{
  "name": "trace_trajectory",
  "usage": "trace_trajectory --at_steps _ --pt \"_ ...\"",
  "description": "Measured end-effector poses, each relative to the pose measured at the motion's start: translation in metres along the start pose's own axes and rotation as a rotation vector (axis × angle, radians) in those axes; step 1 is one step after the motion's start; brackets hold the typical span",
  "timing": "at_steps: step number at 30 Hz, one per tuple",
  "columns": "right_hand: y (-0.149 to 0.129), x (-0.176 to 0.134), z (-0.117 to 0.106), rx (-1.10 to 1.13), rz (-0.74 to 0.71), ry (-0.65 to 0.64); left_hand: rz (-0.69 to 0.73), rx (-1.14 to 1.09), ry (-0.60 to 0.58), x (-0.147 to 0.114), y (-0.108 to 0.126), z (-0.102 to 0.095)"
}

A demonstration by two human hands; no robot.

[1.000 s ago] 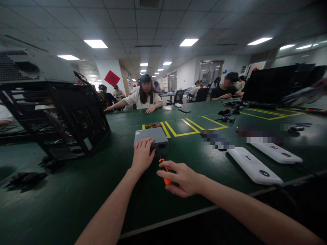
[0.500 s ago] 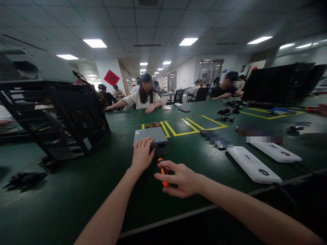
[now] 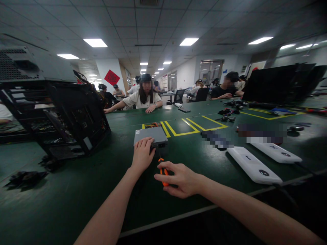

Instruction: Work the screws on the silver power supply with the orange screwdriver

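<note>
A grey computer power supply (image 3: pixel 158 135) lies on the green bench in front of me. My left hand (image 3: pixel 143 153) holds it, fingers over its top and thumb at the near face. An orange-and-black screwdriver (image 3: pixel 165 173) is in my right hand (image 3: pixel 180 178), its handle between thumb and fingers. Its shaft points away from me, with the tip at the near face of the power supply, close to the socket. Whether the tip sits in a screw is too small to make out.
A black computer case (image 3: pixel 84 115) stands at the left, with small black parts (image 3: pixel 25 178) in front of it. White power banks (image 3: pixel 252 165) with cables lie at the right. Yellow tape (image 3: pixel 176 134) marks the bench. Across it sits a person (image 3: pixel 143 98); monitors (image 3: pixel 270 83) stand far right.
Almost nothing differs. The screwdriver handle has turned slightly in my right hand, while my left hand and the power supply stay in place.
</note>
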State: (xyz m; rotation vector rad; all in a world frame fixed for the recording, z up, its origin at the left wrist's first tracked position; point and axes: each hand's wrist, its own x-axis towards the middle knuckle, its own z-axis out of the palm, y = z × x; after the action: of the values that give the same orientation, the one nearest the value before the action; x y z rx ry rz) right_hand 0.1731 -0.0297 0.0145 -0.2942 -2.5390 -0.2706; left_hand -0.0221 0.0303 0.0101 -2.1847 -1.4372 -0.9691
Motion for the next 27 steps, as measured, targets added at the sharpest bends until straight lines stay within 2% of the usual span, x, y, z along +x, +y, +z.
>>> trace_trajectory --at_steps 4,6,9,13,15,21,23,27 --pt "0.000 -0.001 0.004 -0.035 0.012 0.154 -0.003 -0.002 0.000 0.000 0.000 0.000" --pt "0.001 -0.001 0.006 -0.003 0.049 0.189 -0.002 -0.003 -0.001 0.000 0.001 -0.001" --pt "0.000 0.000 0.003 0.019 0.063 0.115 0.000 -0.003 0.002 0.000 0.001 -0.001" --pt "-0.002 0.002 -0.004 -0.036 -0.003 -0.023 -0.004 -0.003 0.007 0.000 0.000 0.000" --pt "-0.003 0.002 -0.004 -0.060 -0.029 -0.005 -0.003 -0.001 0.005 0.000 0.000 0.000" --pt "0.002 -0.002 0.007 -0.030 -0.007 0.216 -0.010 -0.004 -0.006 0.000 0.000 -0.002" --pt "0.005 -0.004 0.007 -0.011 0.014 0.234 -0.020 -0.007 -0.013 0.000 0.000 -0.003" --pt "0.008 -0.009 0.002 -0.061 -0.006 0.184 -0.038 -0.006 -0.014 -0.001 0.000 -0.005"
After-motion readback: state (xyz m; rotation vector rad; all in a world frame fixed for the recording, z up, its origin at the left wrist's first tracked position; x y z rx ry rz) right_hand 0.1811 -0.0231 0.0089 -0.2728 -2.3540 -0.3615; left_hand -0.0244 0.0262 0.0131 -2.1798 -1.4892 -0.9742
